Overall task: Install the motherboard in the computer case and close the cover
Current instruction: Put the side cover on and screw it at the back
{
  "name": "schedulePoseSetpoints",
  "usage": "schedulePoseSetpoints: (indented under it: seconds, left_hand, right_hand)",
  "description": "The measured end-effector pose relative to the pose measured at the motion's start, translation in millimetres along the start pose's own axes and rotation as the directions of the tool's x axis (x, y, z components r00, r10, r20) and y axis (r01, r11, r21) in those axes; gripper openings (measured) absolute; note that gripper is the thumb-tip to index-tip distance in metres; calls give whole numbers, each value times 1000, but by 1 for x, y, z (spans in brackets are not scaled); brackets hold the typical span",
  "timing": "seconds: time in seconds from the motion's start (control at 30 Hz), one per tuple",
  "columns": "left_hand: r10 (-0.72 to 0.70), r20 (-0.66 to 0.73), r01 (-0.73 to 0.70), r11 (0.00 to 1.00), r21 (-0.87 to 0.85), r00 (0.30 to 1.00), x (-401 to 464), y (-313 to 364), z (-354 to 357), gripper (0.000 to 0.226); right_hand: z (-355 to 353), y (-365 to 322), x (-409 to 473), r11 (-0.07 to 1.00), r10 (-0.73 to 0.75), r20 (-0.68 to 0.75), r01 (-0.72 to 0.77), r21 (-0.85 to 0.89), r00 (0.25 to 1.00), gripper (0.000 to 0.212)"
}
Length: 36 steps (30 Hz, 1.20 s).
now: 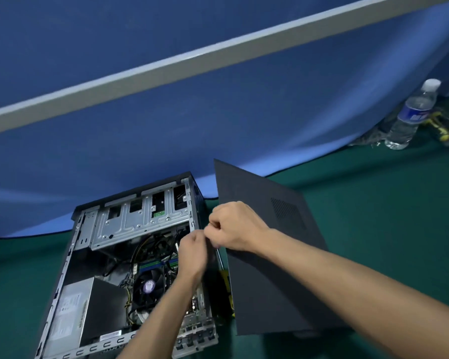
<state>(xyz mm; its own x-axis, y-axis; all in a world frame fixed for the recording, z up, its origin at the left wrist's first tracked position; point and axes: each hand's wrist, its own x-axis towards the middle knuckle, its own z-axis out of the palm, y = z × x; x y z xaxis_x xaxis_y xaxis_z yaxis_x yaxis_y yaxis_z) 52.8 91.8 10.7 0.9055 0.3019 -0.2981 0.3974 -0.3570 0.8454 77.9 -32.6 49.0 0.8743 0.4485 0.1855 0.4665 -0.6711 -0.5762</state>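
The open computer case [62, 278] lies on its side on the green mat. The motherboard [196, 299] sits inside it, with a black CPU fan [147, 286] and memory sticks on it. The black side cover [270, 294] lies flat just right of the case, apart from it. My left hand [193, 251] hovers over the case's right edge with its fingers closed; it is blurred. My right hand [235, 225] is a closed fist over the gap between case and cover, its fingertips touching the left hand's. Nothing shows in either hand.
A yellow-handled screwdriver [224, 278] lies between case and cover, partly under the cover. A power supply [70, 312] fills the case's near left corner, and a metal drive bay [140, 216] its far end. A blue cloth [166, 125] hangs behind. A water bottle [410, 115] stands far right.
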Motion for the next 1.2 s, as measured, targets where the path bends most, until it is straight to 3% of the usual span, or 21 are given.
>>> schedulePoseSetpoints:
  seconds: [0.07,0.13,0.2,0.3,0.37,0.47,0.53,0.63,0.73,0.87,0.93,1.0,1.2]
  left_hand:
    - [-185,217,251,908,-335,959,0,23,-3,37]
    - [-187,438,387,817,-428,879,-3,39,-2,41]
    - [-152,518,419,789,-450,842,-8,50,6,48]
    - [-131,438,351,809,-471,890,-17,67,21,50]
    - [-145,369,274,904,-326,918,-19,69,28,52]
    - [-209,271,273,935,-225,940,-23,60,32,29]
    - [-209,192,252,939,-236,959,-26,60,34,21]
    - [-174,179,217,942,-256,968,-26,68,27,22]
    - [-157,182,199,950,-240,971,-17,79,-10,18]
    - [-166,181,214,933,-290,969,-8,81,-84,19]
    - [-175,179,226,918,-325,968,-5,76,-118,24]
    - [-174,156,219,908,-356,972,-5,69,-149,26]
    - [-168,48,173,890,-423,985,7,26,-230,25]
  right_hand:
    - [2,-5,0,996,54,-91,-47,79,994,43]
    - [2,-4,-3,966,166,-182,-123,227,969,45]
    - [1,-2,-6,928,243,-245,-152,339,939,44]
    - [3,-3,-9,802,443,-320,-211,558,837,44]
    - [3,1,-14,691,574,-325,-231,685,751,41]
    - [1,18,-35,570,684,-241,-297,766,689,34]
    - [-4,30,-52,584,710,-207,-398,707,673,34]
    - [-12,48,-70,674,733,-252,-625,395,631,31]
    - [-23,57,-75,628,774,-278,-747,218,569,12]
    - [-25,51,-59,543,832,-196,-835,89,520,48]
    - [-24,37,-43,573,799,-229,-820,8,556,55]
    - [-20,20,-24,589,788,-222,-808,-3,574,60]
    - [6,-20,13,526,850,-96,-844,103,518,67]
